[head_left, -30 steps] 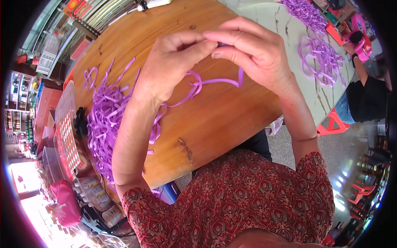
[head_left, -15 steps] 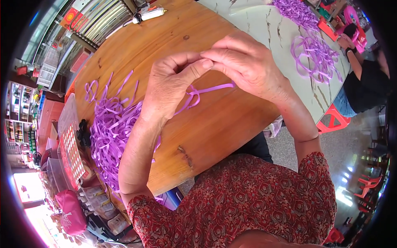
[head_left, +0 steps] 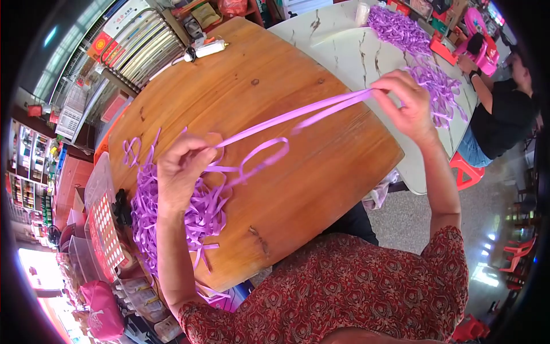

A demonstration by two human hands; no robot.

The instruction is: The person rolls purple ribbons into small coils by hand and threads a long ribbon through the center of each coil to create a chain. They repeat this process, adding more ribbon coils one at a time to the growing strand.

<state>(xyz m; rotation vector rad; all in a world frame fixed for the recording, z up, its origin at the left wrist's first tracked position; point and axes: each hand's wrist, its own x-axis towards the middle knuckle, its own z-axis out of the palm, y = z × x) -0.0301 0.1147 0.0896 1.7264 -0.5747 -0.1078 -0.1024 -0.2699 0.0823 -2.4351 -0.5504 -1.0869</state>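
A purple ribbon point(head_left: 292, 114) is stretched above the wooden table point(head_left: 309, 172), running from one of my hands to the other. My left hand point(head_left: 182, 169) pinches one part of it at the left, just over a tangled heap of purple ribbon point(head_left: 203, 215). At the right, my right hand point(head_left: 405, 103) pinches the other part between thumb and fingertips, and a shorter free strand trails back from there. A loose loop of ribbon point(head_left: 266, 156) hangs near the heap, below the taut length.
A marbled white table point(head_left: 344, 54) adjoins at the far right, bearing more purple ribbon point(head_left: 398, 30). A person in black point(head_left: 501, 117) sits beside it. A white power strip point(head_left: 207, 49) lies at the wooden table's far edge; a clear plastic box point(head_left: 103, 195) stands at the left.
My hands were together above the table's middle; now they are wide apart, left hand moved left and nearer, right hand moved right. The ribbon is drawn out between them.
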